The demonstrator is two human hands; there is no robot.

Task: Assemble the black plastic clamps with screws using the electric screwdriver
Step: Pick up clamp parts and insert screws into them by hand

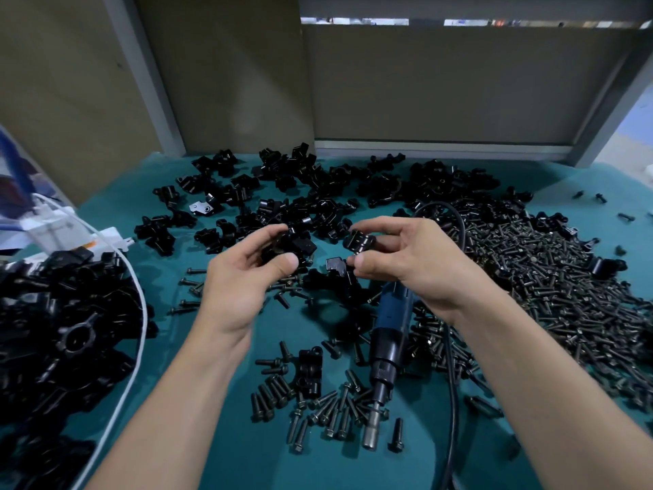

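Left hand (243, 277): fingers curled round black clamp half (293, 246), held above green mat (247, 454). Right hand (406, 256): pinches second clamp half (358, 240), just beside the first. Electric screwdriver (387, 351) lies on mat under right wrist. Screw heap (551, 288) at right.

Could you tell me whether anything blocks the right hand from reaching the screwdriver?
Nothing lies on the screwdriver; it rests on the table just beneath the right hand, though that hand is pinching a clamp piece.
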